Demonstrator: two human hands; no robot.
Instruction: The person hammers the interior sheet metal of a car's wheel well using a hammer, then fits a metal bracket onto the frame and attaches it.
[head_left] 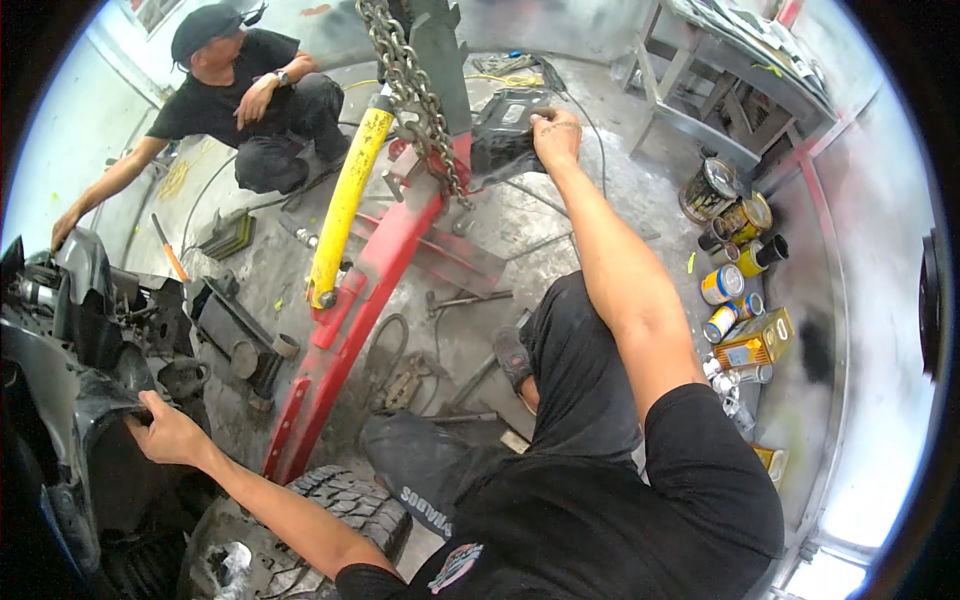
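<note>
At the lower left, my left hand (pixel 170 430) grips the edge of a dark, dusty vehicle body panel (pixel 100 400), thumb on top and the other fingers mostly hidden behind it. My right arm reaches far forward. Its hand (pixel 556 138) is closed on the near right corner of a black plastic case-like object (pixel 508 125), beside the upright of a red metal pulling frame (pixel 375 260). Whether that object rests on something is hidden. A yellow hydraulic ram (pixel 350 200) leans along the frame, and a heavy chain (pixel 410 90) hangs next to it.
A co-worker (pixel 250 100) crouches at the far left, one hand on the vehicle's front. A tire (pixel 350 505) lies by my knee. Paint cans (pixel 722 285) line the right wall below a metal workbench (pixel 690 90). Hoses, tools and a dark metal bracket (pixel 235 325) litter the floor.
</note>
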